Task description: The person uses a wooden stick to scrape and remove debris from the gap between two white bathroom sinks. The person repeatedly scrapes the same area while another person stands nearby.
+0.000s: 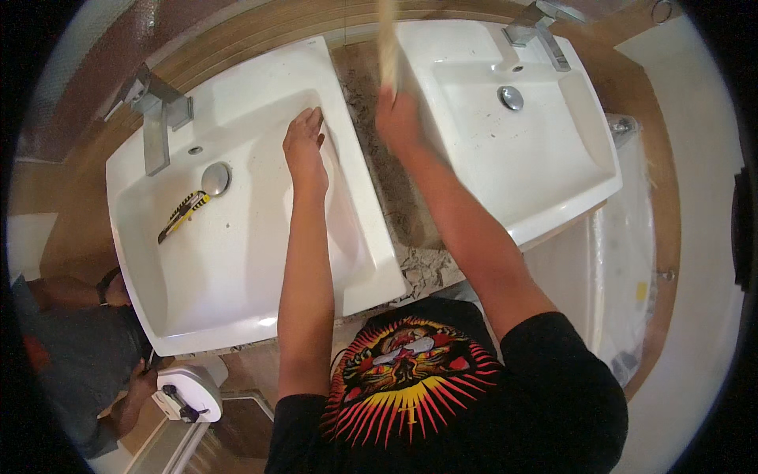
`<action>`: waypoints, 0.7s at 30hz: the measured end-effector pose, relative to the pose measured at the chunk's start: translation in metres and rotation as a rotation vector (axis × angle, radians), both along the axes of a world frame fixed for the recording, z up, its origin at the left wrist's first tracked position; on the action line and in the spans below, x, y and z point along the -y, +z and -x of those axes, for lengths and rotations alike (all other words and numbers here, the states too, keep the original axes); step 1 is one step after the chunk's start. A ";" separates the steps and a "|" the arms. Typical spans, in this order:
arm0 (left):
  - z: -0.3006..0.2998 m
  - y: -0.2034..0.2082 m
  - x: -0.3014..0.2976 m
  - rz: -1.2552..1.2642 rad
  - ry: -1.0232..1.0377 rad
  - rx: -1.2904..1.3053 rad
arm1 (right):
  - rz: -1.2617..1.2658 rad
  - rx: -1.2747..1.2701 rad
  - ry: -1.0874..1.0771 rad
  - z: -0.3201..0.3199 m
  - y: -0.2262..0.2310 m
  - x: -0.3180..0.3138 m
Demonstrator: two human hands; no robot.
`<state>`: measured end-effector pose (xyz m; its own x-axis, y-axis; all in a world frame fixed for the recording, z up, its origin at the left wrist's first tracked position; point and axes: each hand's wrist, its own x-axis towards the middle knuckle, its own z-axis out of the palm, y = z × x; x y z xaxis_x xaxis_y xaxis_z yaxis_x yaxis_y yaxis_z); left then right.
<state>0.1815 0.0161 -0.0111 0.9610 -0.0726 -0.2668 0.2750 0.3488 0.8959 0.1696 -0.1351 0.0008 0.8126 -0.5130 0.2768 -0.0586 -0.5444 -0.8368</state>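
My right hand (399,120) is closed round a pale, wooden-looking stick (387,43), held above the gap between two white washbasins. The stick is smeared by motion and its far end lies beyond the top of the picture. My left hand (305,146) is over the inner right side of the left washbasin (245,324), fingers loosely bent and a little apart, with nothing seen in it. A yellow and black utility knife (183,216) lies in that basin beside the round drain plug (215,179). The right washbasin (505,182) holds small specks of debris.
Rough, broken mortar (426,268) shows on the counter between the basins. Square metal taps (162,118) stand at each basin's back. At lower left, a co-worker in a dark shirt (75,340) is near a white toilet (189,387). A plastic-wrapped bathtub (628,261) stands at right.
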 end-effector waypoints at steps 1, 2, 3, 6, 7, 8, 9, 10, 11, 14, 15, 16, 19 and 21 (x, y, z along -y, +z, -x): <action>0.001 0.000 0.000 0.016 -0.015 0.010 | 0.026 -0.215 -0.052 0.010 -0.021 -0.004; 0.001 -0.001 -0.001 0.001 -0.009 0.018 | -0.026 -0.375 -0.081 0.014 -0.040 -0.003; 0.000 0.000 -0.002 -0.022 -0.014 0.035 | -0.138 -0.700 -0.113 0.015 -0.057 -0.001; 0.001 -0.003 -0.002 -0.056 -0.019 0.018 | -0.350 -0.626 -0.040 0.018 -0.087 0.015; -0.004 -0.004 0.000 -0.042 -0.015 0.048 | -0.304 -0.667 -0.022 0.018 -0.089 0.018; -0.006 -0.005 0.001 -0.076 -0.019 0.033 | -0.259 -0.709 -0.001 0.020 -0.088 0.022; -0.008 -0.006 0.002 -0.054 -0.003 -0.009 | -0.228 -0.769 0.025 0.021 -0.083 0.022; -0.008 -0.007 0.002 -0.052 -0.003 -0.002 | -0.234 -0.727 0.039 0.025 -0.077 0.020; -0.009 -0.008 0.003 -0.051 0.004 0.001 | -0.163 -0.650 0.026 0.027 -0.069 0.016; -0.007 -0.011 0.004 -0.082 0.001 0.015 | -0.019 -0.562 0.067 0.024 -0.043 0.004; -0.006 -0.011 0.004 -0.068 -0.004 0.026 | 0.031 -0.503 0.052 0.018 -0.033 0.002; -0.005 -0.010 0.004 -0.061 -0.005 0.025 | 0.082 -0.478 0.024 0.011 -0.024 0.001; -0.003 -0.008 0.003 -0.045 -0.005 0.009 | 0.104 -0.200 -0.003 -0.012 -0.003 0.005; -0.003 -0.005 0.004 -0.048 -0.006 0.003 | 0.001 -0.195 -0.021 -0.017 -0.001 0.008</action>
